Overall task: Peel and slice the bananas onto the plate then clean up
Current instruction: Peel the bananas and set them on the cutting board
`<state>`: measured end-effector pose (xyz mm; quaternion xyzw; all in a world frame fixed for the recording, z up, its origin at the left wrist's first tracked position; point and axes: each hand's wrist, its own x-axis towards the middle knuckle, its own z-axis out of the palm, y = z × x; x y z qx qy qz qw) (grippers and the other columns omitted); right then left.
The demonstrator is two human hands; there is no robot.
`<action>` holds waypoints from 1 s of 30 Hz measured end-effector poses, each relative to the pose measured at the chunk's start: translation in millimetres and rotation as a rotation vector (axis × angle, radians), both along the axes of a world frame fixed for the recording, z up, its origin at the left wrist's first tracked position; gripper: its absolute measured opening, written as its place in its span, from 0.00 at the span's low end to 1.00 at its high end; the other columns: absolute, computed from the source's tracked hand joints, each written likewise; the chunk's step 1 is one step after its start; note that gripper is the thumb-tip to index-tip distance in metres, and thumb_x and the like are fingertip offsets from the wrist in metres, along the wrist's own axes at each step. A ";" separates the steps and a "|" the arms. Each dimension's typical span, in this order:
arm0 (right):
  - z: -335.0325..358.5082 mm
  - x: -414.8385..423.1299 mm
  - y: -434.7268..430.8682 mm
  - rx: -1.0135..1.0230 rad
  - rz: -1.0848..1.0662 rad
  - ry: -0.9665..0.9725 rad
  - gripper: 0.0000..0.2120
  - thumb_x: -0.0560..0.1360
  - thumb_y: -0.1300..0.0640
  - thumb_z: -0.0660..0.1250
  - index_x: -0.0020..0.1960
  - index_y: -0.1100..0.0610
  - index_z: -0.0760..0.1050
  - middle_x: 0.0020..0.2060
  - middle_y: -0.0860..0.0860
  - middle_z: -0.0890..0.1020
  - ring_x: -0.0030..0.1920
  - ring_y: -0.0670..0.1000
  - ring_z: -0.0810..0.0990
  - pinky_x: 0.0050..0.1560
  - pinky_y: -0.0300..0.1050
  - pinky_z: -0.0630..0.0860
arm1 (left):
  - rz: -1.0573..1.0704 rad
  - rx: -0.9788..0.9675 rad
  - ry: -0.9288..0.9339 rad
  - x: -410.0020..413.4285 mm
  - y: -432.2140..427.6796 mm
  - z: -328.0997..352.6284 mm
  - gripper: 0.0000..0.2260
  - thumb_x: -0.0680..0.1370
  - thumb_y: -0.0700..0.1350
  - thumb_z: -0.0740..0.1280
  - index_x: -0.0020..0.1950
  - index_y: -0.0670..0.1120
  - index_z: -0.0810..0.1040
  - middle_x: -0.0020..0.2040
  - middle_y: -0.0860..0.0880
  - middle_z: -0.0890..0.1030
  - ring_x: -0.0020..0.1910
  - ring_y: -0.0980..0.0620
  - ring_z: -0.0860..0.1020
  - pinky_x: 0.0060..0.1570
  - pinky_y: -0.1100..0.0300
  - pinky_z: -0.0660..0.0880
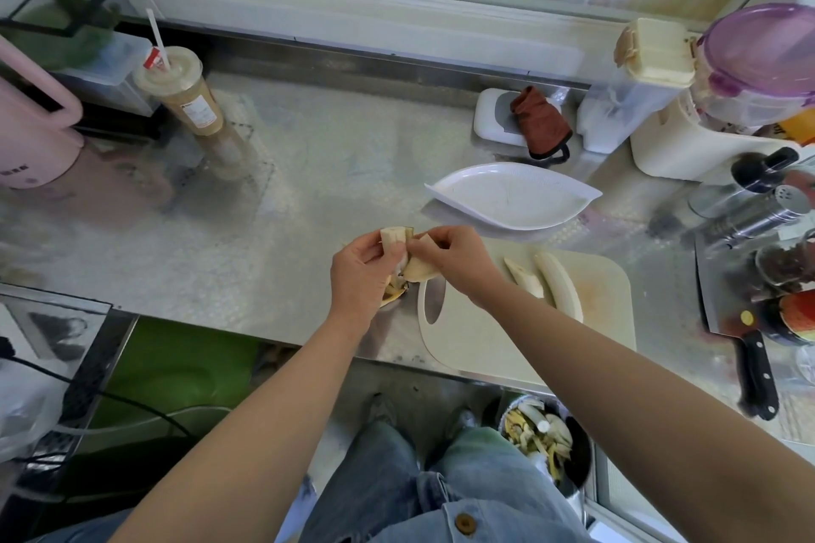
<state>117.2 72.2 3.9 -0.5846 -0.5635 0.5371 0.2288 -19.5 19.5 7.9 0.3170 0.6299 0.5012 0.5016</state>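
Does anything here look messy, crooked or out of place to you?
Nothing is spilled or broken. Two things stand out: the cutting board sits right at the counter's front edge, possibly overhanging it, and the cleaver on the right lies with its black handle pointing toward that edge, where it might get knocked.

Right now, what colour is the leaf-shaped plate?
The plate is white, clearest in the head view.

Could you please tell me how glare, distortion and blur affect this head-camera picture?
Head view: bright light washes the steel counter into pale glare. The wide lens bows the counter's edges. The left hand, right hand and banana at centre are fairly sharp. The jars at the right edge and the pink appliance at left are smeared.
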 end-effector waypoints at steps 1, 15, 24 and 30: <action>0.6 0.5 0.1 -0.022 0.024 0.001 0.11 0.72 0.50 0.70 0.38 0.57 0.82 0.31 0.52 0.81 0.32 0.46 0.75 0.35 0.42 0.70 | -0.003 0.000 -0.029 -1.0 -0.6 0.0 0.08 0.76 0.38 0.70 0.55 0.45 0.82 0.46 0.51 0.85 0.44 0.58 0.83 0.41 0.66 0.77; -5.9 2.0 -2.7 -0.196 -0.007 0.134 0.15 0.72 0.55 0.69 0.41 0.69 0.77 0.32 0.56 0.74 0.35 0.52 0.71 0.38 0.46 0.68 | -0.018 -0.139 -0.237 -9.7 -0.8 -5.7 0.05 0.78 0.41 0.68 0.51 0.42 0.81 0.46 0.46 0.83 0.46 0.49 0.82 0.50 0.55 0.80; -5.9 -2.5 17.9 -0.049 -0.164 0.102 0.03 0.72 0.57 0.71 0.43 0.56 0.82 0.36 0.53 0.79 0.38 0.50 0.76 0.43 0.48 0.74 | 0.356 -0.205 -0.347 -36.0 -3.1 -7.2 0.01 0.77 0.38 0.68 0.45 0.42 0.79 0.44 0.44 0.78 0.46 0.48 0.78 0.51 0.51 0.80; -25.9 -32.6 12.6 0.080 -0.043 -0.367 0.07 0.71 0.52 0.71 0.45 0.53 0.79 0.35 0.47 0.77 0.38 0.49 0.76 0.35 0.42 0.68 | 0.346 -0.259 -0.283 -43.5 -4.0 -15.3 0.04 0.77 0.39 0.68 0.44 0.45 0.78 0.46 0.46 0.78 0.47 0.49 0.78 0.47 0.57 0.80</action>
